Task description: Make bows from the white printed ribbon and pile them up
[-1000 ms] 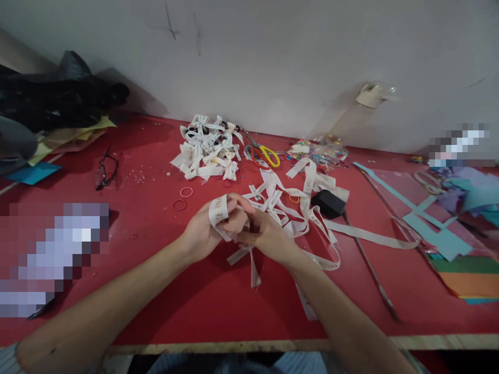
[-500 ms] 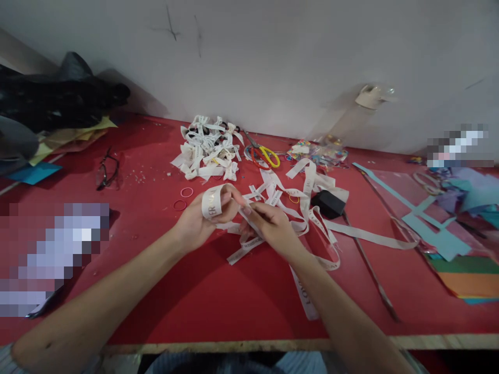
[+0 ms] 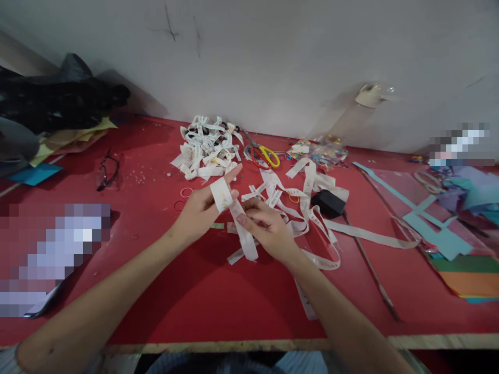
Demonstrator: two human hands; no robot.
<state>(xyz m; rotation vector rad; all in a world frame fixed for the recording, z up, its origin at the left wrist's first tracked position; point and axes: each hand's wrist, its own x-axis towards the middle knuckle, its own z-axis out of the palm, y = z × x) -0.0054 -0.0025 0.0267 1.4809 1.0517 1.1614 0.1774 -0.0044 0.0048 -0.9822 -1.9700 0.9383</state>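
Note:
A white printed ribbon is wrapped around the fingers of my left hand, and its end hangs down between my two hands. The index finger of my left hand points up and away, while its thumb lies against the ribbon. My right hand, fingers curled, pinches the hanging part of the ribbon. Beyond my hands lies a heap of knotted white ribbon bows. Loose printed ribbons are tangled to the right of my right hand.
Scissors with red and yellow handles lie behind my hands on the red table. A black block, glasses, pink bands and coloured paper are around. A black bag sits at the back left.
The ribbon loop on my left hand now lies flat across the fingers, and its end hangs lower. My left index finger has straightened; my right hand has moved slightly down.

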